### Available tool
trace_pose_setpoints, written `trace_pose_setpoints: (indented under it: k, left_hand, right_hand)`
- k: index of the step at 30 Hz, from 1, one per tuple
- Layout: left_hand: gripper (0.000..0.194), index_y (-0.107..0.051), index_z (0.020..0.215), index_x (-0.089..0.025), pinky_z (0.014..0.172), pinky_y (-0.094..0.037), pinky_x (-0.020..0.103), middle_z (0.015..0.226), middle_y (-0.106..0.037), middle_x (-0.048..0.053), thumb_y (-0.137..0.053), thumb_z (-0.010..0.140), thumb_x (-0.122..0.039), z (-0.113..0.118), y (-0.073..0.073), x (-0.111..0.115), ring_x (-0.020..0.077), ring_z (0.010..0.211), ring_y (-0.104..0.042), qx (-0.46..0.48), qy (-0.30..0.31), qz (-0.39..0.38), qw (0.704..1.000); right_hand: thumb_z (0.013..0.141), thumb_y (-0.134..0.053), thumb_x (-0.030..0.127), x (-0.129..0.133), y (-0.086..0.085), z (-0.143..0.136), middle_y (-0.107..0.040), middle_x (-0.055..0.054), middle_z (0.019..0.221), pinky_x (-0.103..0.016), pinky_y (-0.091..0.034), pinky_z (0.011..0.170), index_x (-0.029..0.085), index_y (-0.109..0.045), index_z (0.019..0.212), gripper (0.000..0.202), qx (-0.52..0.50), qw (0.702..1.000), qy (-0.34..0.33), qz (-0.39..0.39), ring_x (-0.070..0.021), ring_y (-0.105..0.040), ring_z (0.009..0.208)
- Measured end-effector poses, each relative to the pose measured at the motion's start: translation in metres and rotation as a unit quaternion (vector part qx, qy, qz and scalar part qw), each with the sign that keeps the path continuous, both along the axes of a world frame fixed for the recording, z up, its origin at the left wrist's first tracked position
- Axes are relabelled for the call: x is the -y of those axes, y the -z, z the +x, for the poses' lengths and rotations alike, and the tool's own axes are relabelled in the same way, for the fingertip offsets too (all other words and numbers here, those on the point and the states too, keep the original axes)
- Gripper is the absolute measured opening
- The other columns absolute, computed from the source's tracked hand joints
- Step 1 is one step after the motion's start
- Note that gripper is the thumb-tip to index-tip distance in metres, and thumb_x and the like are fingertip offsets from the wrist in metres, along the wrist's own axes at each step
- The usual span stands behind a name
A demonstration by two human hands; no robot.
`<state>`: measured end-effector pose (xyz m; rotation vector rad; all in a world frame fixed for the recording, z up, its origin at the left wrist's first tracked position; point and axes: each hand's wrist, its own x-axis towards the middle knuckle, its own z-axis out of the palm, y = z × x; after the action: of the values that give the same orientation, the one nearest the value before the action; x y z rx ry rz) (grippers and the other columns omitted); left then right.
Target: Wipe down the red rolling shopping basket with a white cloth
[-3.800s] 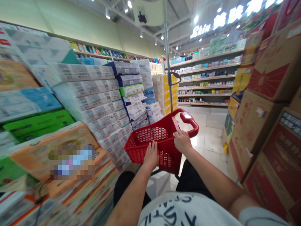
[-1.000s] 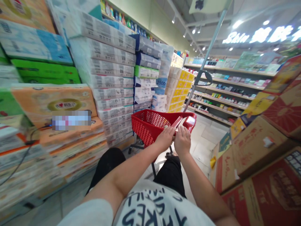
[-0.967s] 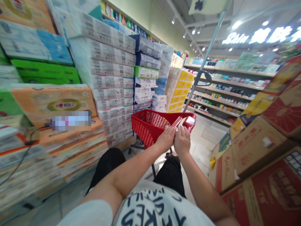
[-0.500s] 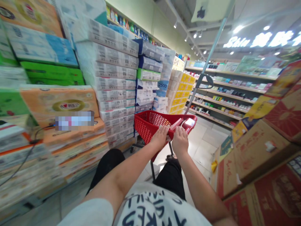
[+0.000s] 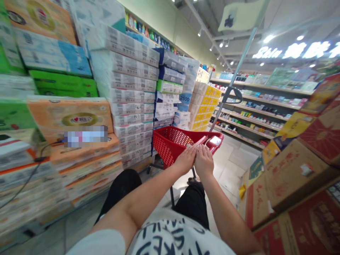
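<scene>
A red shopping cart point(image 5: 170, 145) with perforated basket walls stands just in front of me, with a pink bar along its near edge. My left hand point(image 5: 186, 158) is closed around the near handle of the cart. Right beside it, touching, my right hand point(image 5: 204, 159) has its fingers wrapped over the same handle. The two hands meet near the middle, and their undersides are hidden. Inside the basket, little can be made out. A grey pole point(image 5: 243, 58) with a dark hooked clamp rises behind the cart's right end.
Stacked tissue packs point(image 5: 132, 88) line the left side, with orange packs point(image 5: 77, 117) nearest. Cardboard boxes point(image 5: 294, 173) are piled at the right. Beyond stand shelves of small goods point(image 5: 255, 102). Pale tiled floor point(image 5: 225, 166) shows between the cart and the boxes.
My left hand has slid right along the handle and now touches my right hand. The view has shifted very slightly; the cart sits nearly where it was.
</scene>
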<state>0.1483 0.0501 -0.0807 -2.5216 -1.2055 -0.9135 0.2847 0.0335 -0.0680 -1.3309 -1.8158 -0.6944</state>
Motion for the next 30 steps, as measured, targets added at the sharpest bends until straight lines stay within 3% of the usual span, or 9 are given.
trace_pose_setpoints:
  k: [5,10,14,20,25,30]
  left_hand:
    - [0.054,-0.032,0.141,-0.004,0.116,-0.026,0.045,0.148,-0.037,0.021,-0.036,0.089,-0.020,-0.011,-0.001,0.000,0.0257,0.141,-0.029,0.006,-0.061,-0.046,0.997]
    - [0.057,-0.030,0.142,-0.006,0.115,-0.027,0.043,0.149,-0.037,0.019,-0.039,0.088,-0.021,-0.011,-0.001,-0.001,0.0255,0.141,-0.028,-0.010,-0.034,-0.031,0.999]
    - [0.056,-0.029,0.142,-0.004,0.116,-0.026,0.043,0.149,-0.035,0.020,-0.037,0.089,-0.020,-0.012,-0.004,0.000,0.0252,0.141,-0.028,-0.027,-0.082,-0.062,0.994]
    - [0.059,-0.026,0.144,-0.003,0.117,-0.023,0.040,0.152,-0.029,0.019,-0.038,0.091,-0.024,-0.009,-0.005,0.005,0.0242,0.144,-0.021,-0.055,-0.029,-0.041,0.997]
    - [0.059,-0.025,0.144,-0.002,0.114,-0.029,0.044,0.151,-0.030,0.022,-0.036,0.088,-0.018,-0.016,-0.005,0.002,0.0254,0.142,-0.025,-0.025,-0.092,-0.084,0.992]
    - [0.061,-0.026,0.144,-0.003,0.117,-0.023,0.041,0.152,-0.030,0.020,-0.040,0.087,-0.018,-0.009,-0.008,0.008,0.0240,0.144,-0.020,-0.031,-0.010,-0.049,0.998]
  right_hand:
    - [0.092,-0.040,0.017,0.004,-0.003,0.002,-0.057,-0.018,0.130,-0.043,-0.036,0.106,0.004,-0.054,0.130,0.043,0.008,1.000,0.001,-0.009,-0.0315,-0.047,0.126]
    - [0.089,-0.045,0.018,0.004,-0.002,0.003,-0.058,-0.020,0.128,-0.045,-0.036,0.105,0.003,-0.053,0.131,0.045,0.020,1.000,0.003,-0.012,-0.0334,-0.049,0.123]
    - [0.088,-0.043,0.013,0.002,-0.001,0.003,-0.059,-0.018,0.128,-0.042,-0.036,0.105,0.004,-0.053,0.130,0.044,0.026,1.000,0.007,0.000,-0.0304,-0.049,0.122]
    - [0.089,-0.044,0.015,0.002,-0.001,0.002,-0.061,-0.018,0.125,-0.042,-0.037,0.103,0.004,-0.054,0.129,0.043,0.025,0.999,0.018,0.022,-0.0301,-0.051,0.117]
    - [0.086,-0.044,0.012,0.002,0.000,0.001,-0.062,-0.017,0.122,-0.041,-0.036,0.102,0.005,-0.057,0.125,0.042,0.026,0.999,0.013,0.033,-0.0296,-0.052,0.115]
    - [0.088,-0.047,0.016,0.002,-0.002,0.002,-0.062,-0.017,0.122,-0.040,-0.036,0.101,0.005,-0.055,0.127,0.041,0.041,0.999,0.014,0.024,-0.0286,-0.053,0.110]
